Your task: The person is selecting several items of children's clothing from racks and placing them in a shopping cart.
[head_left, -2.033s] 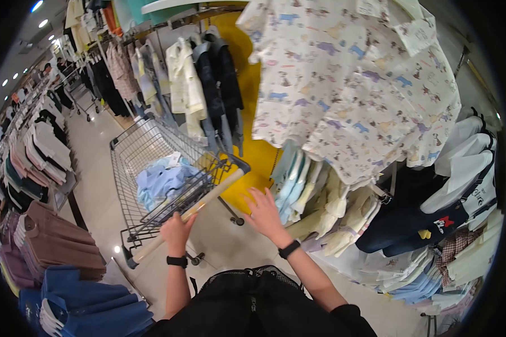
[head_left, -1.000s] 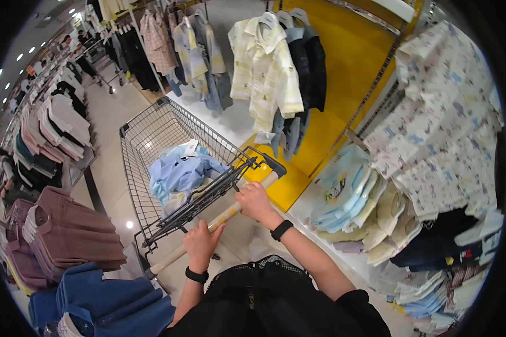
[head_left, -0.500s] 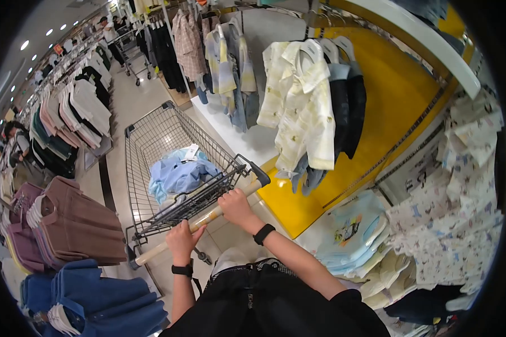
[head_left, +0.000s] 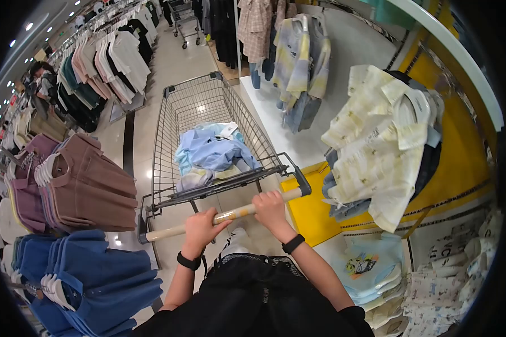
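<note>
Both of my hands are wrapped round the beige push handle (head_left: 168, 231) of a wire shopping cart (head_left: 157, 140). My left hand (head_left: 202, 229) grips left of the handle's middle, its thumb lying along the bar. My right hand (head_left: 271, 209) is closed on the bar to the right of the middle. Inside the cart lies a crumpled heap of light blue clothes (head_left: 213, 149) with a white tag (head_left: 229, 130) on top. A paler grey and yellow garment (head_left: 199, 177) shows under the blue one.
At the left hang mauve shirts (head_left: 87, 185) and blue polo shirts (head_left: 95, 275). At the right, a pale yellow shirt (head_left: 376, 146) hangs before a yellow panel. Ahead, an aisle (head_left: 174, 62) leads to another cart (head_left: 183, 22). A person (head_left: 44, 84) stands among racks at the far left.
The cart has turned and now points more straight up the aisle. My view has swung left, so the racks appear further right. Both hands stay on the handle.
</note>
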Action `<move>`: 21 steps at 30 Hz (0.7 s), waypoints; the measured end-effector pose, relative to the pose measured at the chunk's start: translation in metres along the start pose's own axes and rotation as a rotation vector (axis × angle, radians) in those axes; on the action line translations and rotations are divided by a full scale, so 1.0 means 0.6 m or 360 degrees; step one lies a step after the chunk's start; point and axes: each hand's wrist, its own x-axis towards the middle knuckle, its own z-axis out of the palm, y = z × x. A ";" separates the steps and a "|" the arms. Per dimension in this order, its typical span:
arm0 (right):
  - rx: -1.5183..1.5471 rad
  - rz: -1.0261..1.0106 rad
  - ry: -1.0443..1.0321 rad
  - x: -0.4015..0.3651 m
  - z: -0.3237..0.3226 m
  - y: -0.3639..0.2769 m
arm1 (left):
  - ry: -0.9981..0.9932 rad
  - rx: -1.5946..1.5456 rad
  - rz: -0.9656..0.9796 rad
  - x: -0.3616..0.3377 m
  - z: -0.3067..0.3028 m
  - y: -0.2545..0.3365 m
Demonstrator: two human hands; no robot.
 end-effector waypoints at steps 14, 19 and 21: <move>-0.0029 -0.0052 0.0263 0.078 0.052 0.020 | 0.0121 0.0099 0.0233 0.069 0.019 -0.058; 0.0020 -0.0008 0.0230 0.114 0.085 0.022 | 0.0133 0.0238 0.0243 0.107 0.023 -0.103; 0.0012 0.0038 0.0176 0.134 0.086 0.016 | 0.0075 0.0250 0.0257 0.125 0.019 -0.120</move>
